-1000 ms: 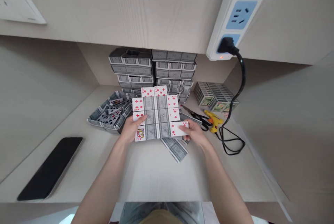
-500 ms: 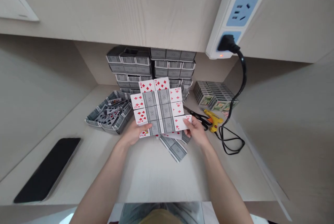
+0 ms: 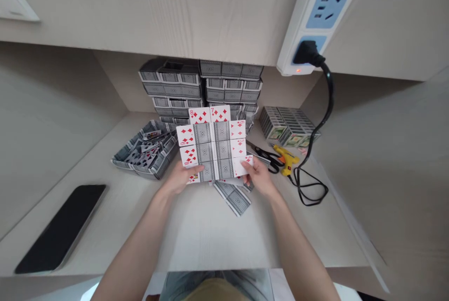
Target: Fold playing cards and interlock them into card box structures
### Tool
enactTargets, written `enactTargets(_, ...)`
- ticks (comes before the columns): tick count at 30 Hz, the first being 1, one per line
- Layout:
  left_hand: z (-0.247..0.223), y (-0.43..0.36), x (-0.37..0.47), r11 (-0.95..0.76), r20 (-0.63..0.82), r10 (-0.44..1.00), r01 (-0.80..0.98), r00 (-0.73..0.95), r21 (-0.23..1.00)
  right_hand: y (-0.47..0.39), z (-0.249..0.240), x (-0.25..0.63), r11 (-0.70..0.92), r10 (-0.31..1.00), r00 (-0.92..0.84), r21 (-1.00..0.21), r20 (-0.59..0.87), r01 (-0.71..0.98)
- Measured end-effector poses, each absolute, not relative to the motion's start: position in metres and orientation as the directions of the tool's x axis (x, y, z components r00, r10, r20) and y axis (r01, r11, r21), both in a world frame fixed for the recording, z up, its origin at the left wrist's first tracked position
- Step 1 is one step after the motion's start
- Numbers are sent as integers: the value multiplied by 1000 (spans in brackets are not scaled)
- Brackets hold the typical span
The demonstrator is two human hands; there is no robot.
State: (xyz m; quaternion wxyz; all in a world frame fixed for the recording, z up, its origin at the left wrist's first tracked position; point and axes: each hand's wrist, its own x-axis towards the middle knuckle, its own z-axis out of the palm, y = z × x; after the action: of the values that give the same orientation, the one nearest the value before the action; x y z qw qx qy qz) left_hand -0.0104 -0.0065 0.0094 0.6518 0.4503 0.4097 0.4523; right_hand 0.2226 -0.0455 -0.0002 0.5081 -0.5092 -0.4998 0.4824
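Note:
Between my hands is a panel of joined playing cards (image 3: pixel 212 144), with grey patterned backs in the middle and red diamond faces along the top and both sides. My left hand (image 3: pixel 180 177) grips its lower left corner, thumb on top. My right hand (image 3: pixel 258 173) pinches the four of diamonds (image 3: pixel 242 164) at the lower right edge. Beneath the panel, several loose cards (image 3: pixel 234 198) lie on the desk, some back up and partly covered. Whatever my fingers do behind the panel is hidden.
A card-built tray (image 3: pixel 157 170) of loose cards is at left, near a black phone-like slab (image 3: pixel 63 228). Stacked card boxes (image 3: pixel 175 83) stand behind. Card packs (image 3: pixel 289 128), black-handled scissors (image 3: pixel 270 158) and a yellow glue gun (image 3: pixel 286 158) with its cord are right. A power strip (image 3: pixel 315 25) hangs above.
The four of diamonds at the lower right has moved slightly left, closer against the panel, with my right hand. My left hand keeps its grip. The whole view has shifted a little.

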Motion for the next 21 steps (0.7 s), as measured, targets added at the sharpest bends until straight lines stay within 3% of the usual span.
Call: enactTargets(21, 9, -9, -6, 200, -141, 958, -230, 250, 952, -49, 3, 207, -37, 999, -27, -998, -36, -56)
